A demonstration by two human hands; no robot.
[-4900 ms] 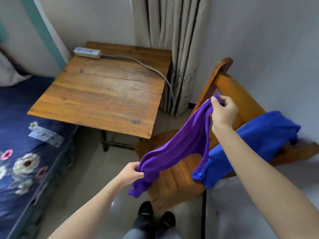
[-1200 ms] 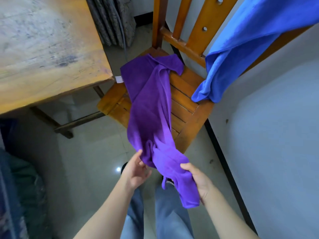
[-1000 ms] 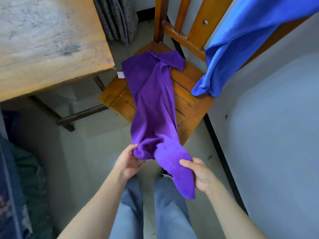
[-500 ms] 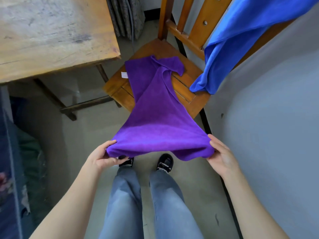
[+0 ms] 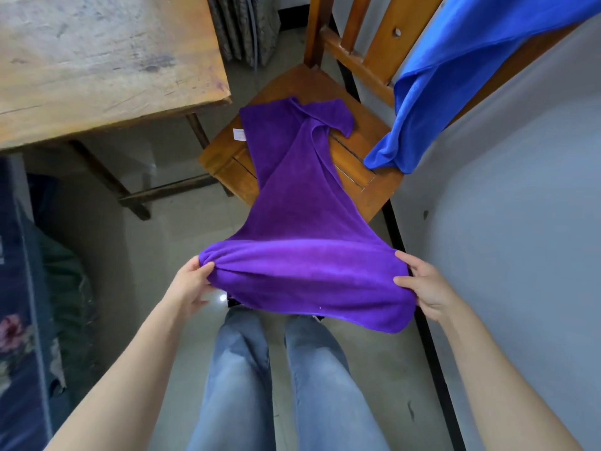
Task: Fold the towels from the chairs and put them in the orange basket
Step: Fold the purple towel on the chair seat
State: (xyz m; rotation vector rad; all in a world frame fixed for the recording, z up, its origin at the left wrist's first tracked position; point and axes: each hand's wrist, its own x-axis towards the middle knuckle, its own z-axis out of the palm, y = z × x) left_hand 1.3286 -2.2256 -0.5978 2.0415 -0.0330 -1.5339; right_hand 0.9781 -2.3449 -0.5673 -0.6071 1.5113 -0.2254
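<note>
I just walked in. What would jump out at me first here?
The purple towel stands out first, stretched wide in the middle between the left hand and the right hand, with its far end lying on the chair seat. Next comes the blue towel, draped over the chair's back at upper right.

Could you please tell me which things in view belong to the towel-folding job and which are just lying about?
Part of the job: purple towel, held by the left hand and right hand; chair under its far end; blue towel draped over the chair's back.
Just lying about: wooden table; curtain; bed with a flowered cover.
</note>
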